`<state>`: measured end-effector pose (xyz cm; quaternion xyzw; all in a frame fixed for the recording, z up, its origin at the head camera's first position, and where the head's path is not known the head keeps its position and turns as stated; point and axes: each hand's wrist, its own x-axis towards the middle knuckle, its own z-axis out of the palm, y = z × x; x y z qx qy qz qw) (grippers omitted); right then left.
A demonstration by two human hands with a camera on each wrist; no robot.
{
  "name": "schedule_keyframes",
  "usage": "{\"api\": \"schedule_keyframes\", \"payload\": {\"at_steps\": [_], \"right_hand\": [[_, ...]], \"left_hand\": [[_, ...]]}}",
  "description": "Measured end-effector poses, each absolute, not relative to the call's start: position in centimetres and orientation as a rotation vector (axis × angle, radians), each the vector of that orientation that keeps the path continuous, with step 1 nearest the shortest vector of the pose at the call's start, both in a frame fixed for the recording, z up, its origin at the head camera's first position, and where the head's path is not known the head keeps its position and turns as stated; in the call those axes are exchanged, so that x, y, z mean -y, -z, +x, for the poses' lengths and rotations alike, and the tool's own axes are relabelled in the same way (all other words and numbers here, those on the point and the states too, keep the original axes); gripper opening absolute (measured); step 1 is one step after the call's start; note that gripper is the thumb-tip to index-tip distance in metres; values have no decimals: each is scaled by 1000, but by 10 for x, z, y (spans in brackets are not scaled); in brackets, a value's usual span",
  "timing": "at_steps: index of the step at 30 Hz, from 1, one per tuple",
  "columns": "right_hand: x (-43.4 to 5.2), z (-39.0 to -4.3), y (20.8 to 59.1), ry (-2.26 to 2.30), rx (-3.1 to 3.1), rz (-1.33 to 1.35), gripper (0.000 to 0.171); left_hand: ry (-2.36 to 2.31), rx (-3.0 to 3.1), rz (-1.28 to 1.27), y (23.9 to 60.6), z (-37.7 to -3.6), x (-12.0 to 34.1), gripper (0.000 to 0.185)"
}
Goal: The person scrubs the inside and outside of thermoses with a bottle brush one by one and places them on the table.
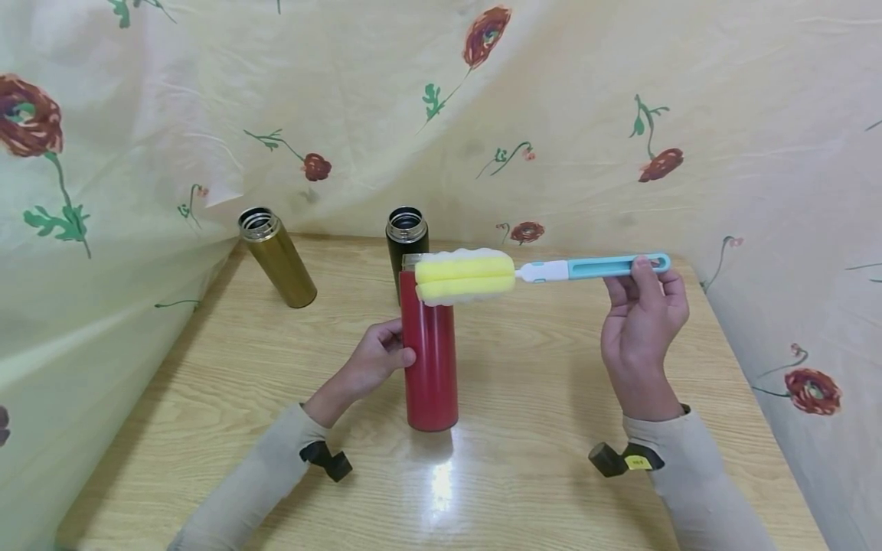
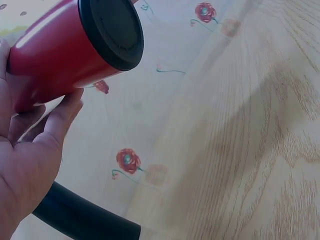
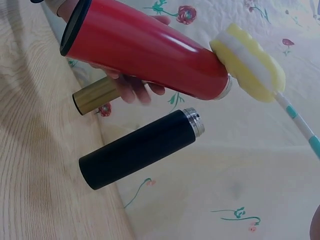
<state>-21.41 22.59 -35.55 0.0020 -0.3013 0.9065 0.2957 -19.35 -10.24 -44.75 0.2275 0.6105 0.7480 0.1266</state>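
1. Left hand [image 1: 377,357] grips red flask [image 1: 430,360] at mid-height; flask upright on wood surface [image 1: 551,459], near centre.
2. Right hand [image 1: 642,321] pinches blue handle of bottle brush [image 1: 544,272]; yellow sponge head lies across flask's mouth.
3. Far: black flask [image 1: 405,237] behind red one, gold flask [image 1: 277,258] far left, both w/o lids.

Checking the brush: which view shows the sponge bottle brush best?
Head view: the whole sponge bottle brush shows, yellow sponge to blue handle, held by the right hand. Right wrist view shows only sponge and part of the stem; left wrist view shows none.
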Motion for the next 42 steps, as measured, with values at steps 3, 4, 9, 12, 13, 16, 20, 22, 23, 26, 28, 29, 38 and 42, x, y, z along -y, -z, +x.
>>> {"api": "schedule_keyframes", "payload": {"at_steps": [3, 4, 9, 12, 13, 16, 20, 22, 23, 26, 28, 29, 38, 42], "right_hand": [[-226, -214, 356, -2403, 806, 10, 23], [-226, -214, 355, -2399, 809, 12, 22], [-225, -215, 356, -2387, 820, 15, 21], [-225, -215, 357, -2381, 819, 11, 20], [-225, -215, 357, -2381, 818, 11, 19], [-225, -216, 358, -2375, 822, 12, 18], [-225, -216, 358, -2372, 831, 16, 21], [-225, -216, 359, -2373, 836, 17, 22], [-225, -216, 359, -2375, 835, 16, 23], [-226, -215, 359, -2382, 837, 12, 23], [-226, -215, 359, -2387, 836, 3, 24], [-227, -214, 359, -2391, 832, 0, 23], [-230, -208, 359, -2413, 826, -39, 22], [-232, -204, 362, -2415, 852, -38, 21]], "left_hand": [[-2157, -1793, 668, 448, -194, 104, 101], [-2147, -1802, 666, 447, -194, 104, 101], [-2116, -1814, 639, 447, -193, 106, 85], [-2119, -1781, 653, 447, -192, 107, 71], [-2123, -1766, 667, 447, -192, 107, 67], [-2153, -1685, 716, 446, -192, 106, 56], [-2199, -1546, 774, 446, -191, 105, 41], [-2209, -1508, 781, 446, -191, 105, 38], [-2212, -1500, 780, 446, -191, 106, 38], [-2207, -1550, 766, 448, -191, 107, 45], [-2199, -1614, 747, 448, -191, 107, 58], [-2196, -1642, 738, 448, -192, 108, 65], [-2241, -1690, 735, 450, -194, 107, 89], [-2252, -1688, 747, 452, -197, 108, 93]]}}
